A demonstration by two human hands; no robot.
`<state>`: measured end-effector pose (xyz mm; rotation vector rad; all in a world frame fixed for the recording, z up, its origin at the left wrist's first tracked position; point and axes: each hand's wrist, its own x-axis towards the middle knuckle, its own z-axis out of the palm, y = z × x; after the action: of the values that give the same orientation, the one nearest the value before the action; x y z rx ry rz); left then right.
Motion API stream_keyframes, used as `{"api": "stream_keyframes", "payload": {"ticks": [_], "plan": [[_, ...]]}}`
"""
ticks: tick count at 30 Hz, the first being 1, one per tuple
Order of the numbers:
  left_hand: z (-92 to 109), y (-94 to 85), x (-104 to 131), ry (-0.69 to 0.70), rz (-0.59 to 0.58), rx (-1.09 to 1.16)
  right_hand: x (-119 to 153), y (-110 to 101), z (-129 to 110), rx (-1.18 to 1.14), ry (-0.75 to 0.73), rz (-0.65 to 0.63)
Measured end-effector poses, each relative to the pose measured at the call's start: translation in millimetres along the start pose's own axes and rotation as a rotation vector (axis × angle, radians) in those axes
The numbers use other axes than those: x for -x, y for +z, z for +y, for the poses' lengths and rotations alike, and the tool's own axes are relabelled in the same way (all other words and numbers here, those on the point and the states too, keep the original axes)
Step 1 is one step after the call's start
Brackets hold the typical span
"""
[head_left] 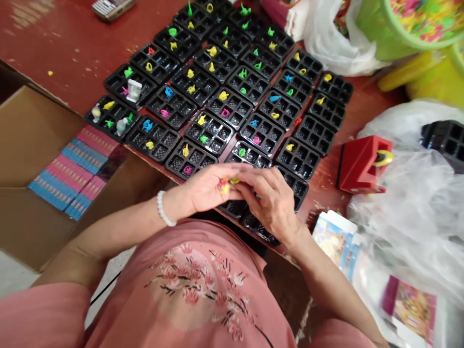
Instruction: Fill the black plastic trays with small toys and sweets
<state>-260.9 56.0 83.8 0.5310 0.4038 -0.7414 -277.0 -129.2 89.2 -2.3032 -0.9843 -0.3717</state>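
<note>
My left hand (212, 186) is cupped, palm up, around several small plastic toys (224, 185) in yellow, pink and green. Over that palm, my right hand (273, 198) has its fingers bent and pressed together, with the fingertips at a small green piece. Both hands are above the near edge of a block of black compartment trays (213, 128). Most trays hold one or two tiny coloured figures or rings in their cells. Two trays at the left also hold whitish pieces (122, 126). The near trays are partly hidden by my hands.
At right stand a red tape dispenser (362, 164), plastic bags (398, 208) and printed boxes (333, 239). A green tub (380, 29) of coloured pieces is at the top right. An open carton (32, 140) with pink and blue boxes is at left, a phone (112, 8) at the back.
</note>
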Motion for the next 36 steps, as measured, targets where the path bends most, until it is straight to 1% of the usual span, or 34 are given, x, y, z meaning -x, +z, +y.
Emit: {"api": "stream_keyframes", "payload": {"ticks": [2, 4, 7, 8, 10, 14, 17, 19, 21, 24, 26, 28, 31, 33, 34, 36], "plan": [[-15.5, 1.5, -2.4, -0.047, -0.014, 0.065, 3.8, -6.1, 2.9, -0.011, 0.006, -0.031], [-25.4, 3.3, -4.0, -0.077, -0.035, 0.105, 10.2, -12.7, 5.9, -0.056, 0.040, -0.058], [-32.2, 6.5, -4.3, -0.117, -0.094, 0.104, 20.9, -20.7, 9.2, -0.130, 0.116, -0.074], [-33.0, 7.7, -3.9, -0.126, -0.098, 0.093, 23.9, -22.4, 9.3, -0.141, 0.140, -0.069], [-33.0, 9.7, -2.7, -0.112, -0.060, 0.059, 28.8, -24.8, 7.7, -0.132, 0.186, -0.042], [-27.4, 11.8, -3.1, -0.016, 0.057, -0.060, 36.9, -32.6, 0.9, -0.088, 0.284, -0.012], [-21.3, 12.9, -5.9, 0.046, 0.085, -0.162, 48.2, -43.7, -3.0, -0.062, 0.382, -0.002], [-17.5, 14.4, -6.3, 0.071, 0.081, -0.208, 61.1, -50.4, -5.0, -0.075, 0.414, -0.038], [-14.1, 16.7, -5.2, 0.066, 0.065, -0.228, 77.6, -53.1, -6.5, -0.103, 0.390, -0.111], [-10.5, 20.4, -4.1, 0.011, 0.043, -0.210, 102.4, -49.2, -8.3, -0.096, 0.326, -0.197], [-10.0, 22.3, -5.0, -0.033, 0.045, -0.183, 113.0, -44.6, -10.5, -0.068, 0.319, -0.221], [-12.2, 23.7, -7.4, -0.073, 0.052, -0.162, 116.0, -41.3, -13.8, -0.051, 0.345, -0.185], [-22.1, 24.9, -12.4, -0.147, 0.038, -0.139, 108.1, -38.6, -18.3, -0.045, 0.400, -0.033], [-32.7, 25.2, -16.3, -0.211, 0.005, -0.128, 99.3, -36.4, -19.2, -0.016, 0.399, 0.035], [-38.6, 25.1, -18.3, -0.245, -0.023, -0.123, 95.3, -34.9, -18.7, 0.013, 0.381, 0.044], [-49.4, 24.6, -22.3, -0.304, -0.090, -0.113, 90.0, -32.0, -16.7, 0.068, 0.316, 0.017]]}}
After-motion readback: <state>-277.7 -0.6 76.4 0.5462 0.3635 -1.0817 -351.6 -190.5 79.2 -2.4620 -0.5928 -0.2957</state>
